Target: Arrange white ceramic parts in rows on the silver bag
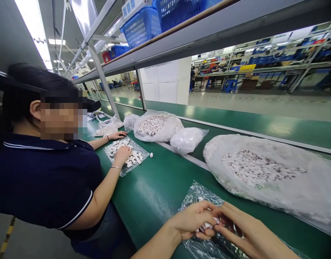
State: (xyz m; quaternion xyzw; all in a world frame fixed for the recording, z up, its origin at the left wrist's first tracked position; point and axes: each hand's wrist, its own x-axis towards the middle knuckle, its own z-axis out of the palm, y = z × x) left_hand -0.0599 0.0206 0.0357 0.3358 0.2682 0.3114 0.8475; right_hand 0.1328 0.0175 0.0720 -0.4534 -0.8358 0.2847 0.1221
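My left hand (193,219) is curled round several small white plastic parts (206,226). My right hand (242,226) meets it fingertip to fingertip, its thumb and fingers closed on a white part at the edge of the left hand's handful. Beneath both hands lies a clear plastic bag (193,194), flat on the green bench (143,198). A few white parts show on that bag just behind my left hand. My fingers hide most of what is held.
A large translucent sack (313,180) of white parts lies at the right. Further back are a smaller open sack (176,124) and a closed white bag (187,140). A co-worker (46,180) on the left handles white parts on clear plastic. A shelf (208,32) with blue baskets (142,27) runs overhead.
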